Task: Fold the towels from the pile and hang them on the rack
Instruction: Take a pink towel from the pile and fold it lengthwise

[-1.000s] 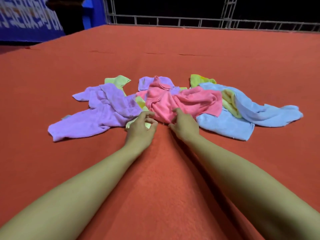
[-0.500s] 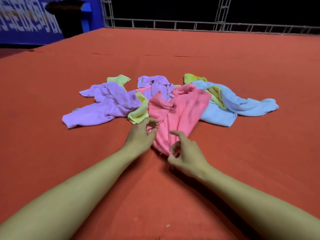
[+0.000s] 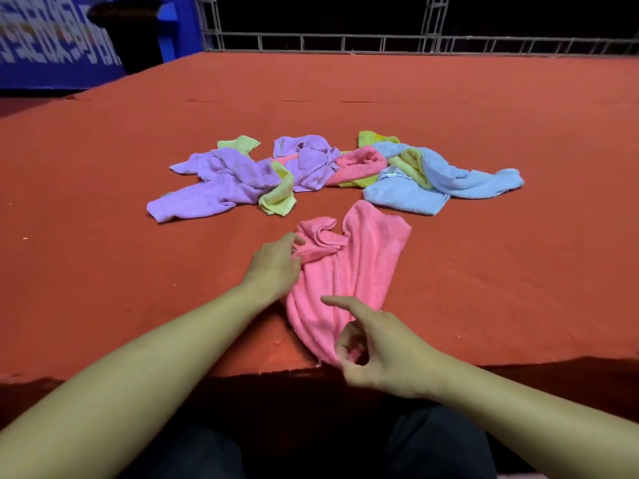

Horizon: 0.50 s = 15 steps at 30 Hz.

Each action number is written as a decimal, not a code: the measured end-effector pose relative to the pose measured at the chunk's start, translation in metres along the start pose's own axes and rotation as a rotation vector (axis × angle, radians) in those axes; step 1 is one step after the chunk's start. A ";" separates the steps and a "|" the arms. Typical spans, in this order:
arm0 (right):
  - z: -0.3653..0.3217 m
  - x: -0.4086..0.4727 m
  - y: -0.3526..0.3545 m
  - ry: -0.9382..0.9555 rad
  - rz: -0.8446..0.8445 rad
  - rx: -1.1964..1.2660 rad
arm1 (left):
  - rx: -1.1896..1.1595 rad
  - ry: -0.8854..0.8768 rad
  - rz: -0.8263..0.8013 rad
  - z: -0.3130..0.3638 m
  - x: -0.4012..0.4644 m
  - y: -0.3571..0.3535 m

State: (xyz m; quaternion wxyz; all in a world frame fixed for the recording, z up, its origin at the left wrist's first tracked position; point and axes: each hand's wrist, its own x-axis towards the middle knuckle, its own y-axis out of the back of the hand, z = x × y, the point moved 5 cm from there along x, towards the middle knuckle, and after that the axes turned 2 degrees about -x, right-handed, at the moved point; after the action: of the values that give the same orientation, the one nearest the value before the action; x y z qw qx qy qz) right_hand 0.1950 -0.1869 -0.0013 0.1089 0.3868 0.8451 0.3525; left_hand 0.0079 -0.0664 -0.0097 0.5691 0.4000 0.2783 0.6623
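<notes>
A crumpled pink towel (image 3: 349, 271) lies stretched toward me on the red table (image 3: 103, 254), apart from the pile. My left hand (image 3: 275, 267) pinches a bunched fold at its left side. My right hand (image 3: 377, 347) pinches its near end by the table's front edge, forefinger pointing out. Farther back lies the pile (image 3: 311, 167): purple towels (image 3: 214, 188), yellow-green ones (image 3: 278, 197), a second pink one (image 3: 359, 162) and light blue ones (image 3: 446, 181). No rack is in view.
The table's front edge (image 3: 207, 373) runs just under my right hand, with my dark-trousered legs below. A metal truss railing (image 3: 380, 39) lines the far side. A blue banner (image 3: 52, 39) and a dark bin (image 3: 128, 29) stand at the back left.
Both hands have pulled the pink towel out of the pile toward me, down to the table's front edge. A second pink towel is now uncovered in the pile.
</notes>
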 end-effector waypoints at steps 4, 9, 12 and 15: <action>0.004 0.019 0.011 -0.016 0.077 -0.064 | -0.433 0.266 0.211 -0.033 -0.017 0.027; 0.017 0.082 0.010 -0.001 0.343 -0.147 | -0.868 0.479 0.365 -0.081 -0.065 0.047; 0.021 0.124 -0.002 0.042 0.379 -0.263 | -0.929 0.545 0.433 -0.103 -0.098 0.062; 0.016 0.163 -0.017 0.044 0.308 -0.382 | -0.844 0.608 0.426 -0.135 -0.128 0.077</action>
State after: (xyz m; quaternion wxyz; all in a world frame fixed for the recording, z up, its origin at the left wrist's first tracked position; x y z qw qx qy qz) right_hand 0.0821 -0.0672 -0.0102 0.1065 0.4755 0.6966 0.5266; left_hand -0.1435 -0.1948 -0.0447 0.4276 -0.0238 0.0536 0.9021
